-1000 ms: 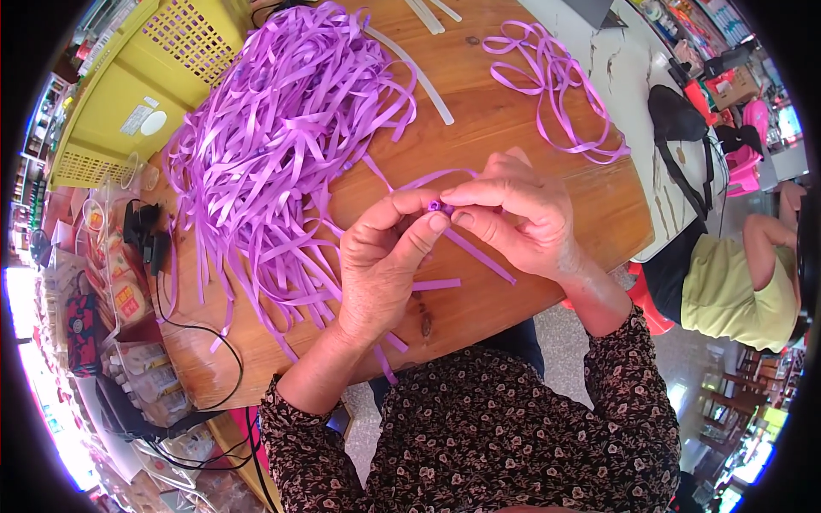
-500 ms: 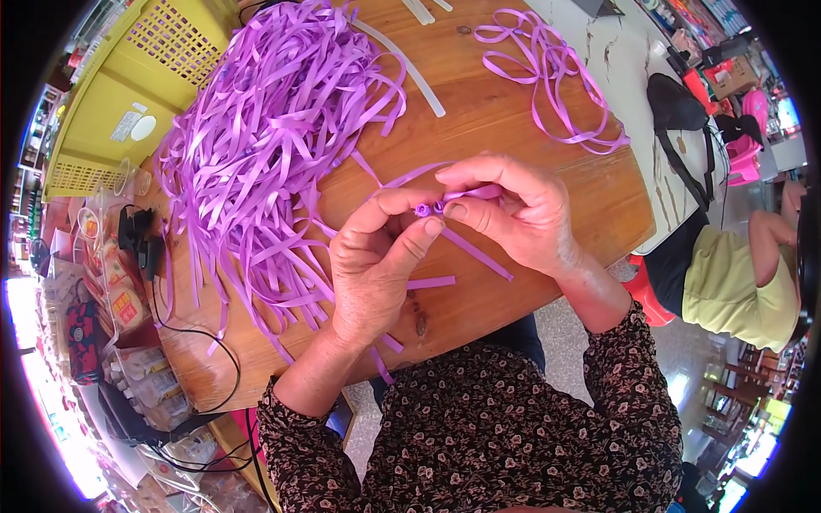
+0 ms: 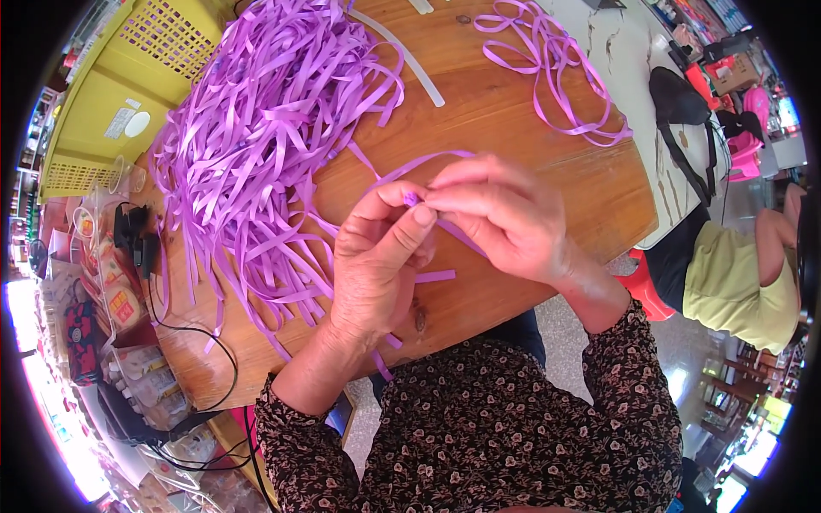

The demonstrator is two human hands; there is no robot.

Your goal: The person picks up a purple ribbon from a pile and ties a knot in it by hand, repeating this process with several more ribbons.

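My left hand (image 3: 376, 265) and my right hand (image 3: 505, 218) meet over the wooden table (image 3: 513, 103), fingertips pinched together on one purple ribbon strip (image 3: 410, 198). The strip loops up to the left and trails down to the right under my right hand. A big heap of purple ribbon strips (image 3: 256, 137) lies just left of my hands. A short purple piece (image 3: 434, 276) rests on the table below my fingers.
A looped purple ribbon (image 3: 547, 60) lies at the far right of the table, a white strip (image 3: 402, 53) beside the heap. A yellow plastic basket (image 3: 128, 94) stands at the far left, black cables (image 3: 171, 316) along the left edge. A seated person (image 3: 735, 274) is at the right.
Both hands stay pinched on the ribbon strip and have shifted slightly, with the fingers working the strip. The view has dropped a little, so the heap sits higher in frame.
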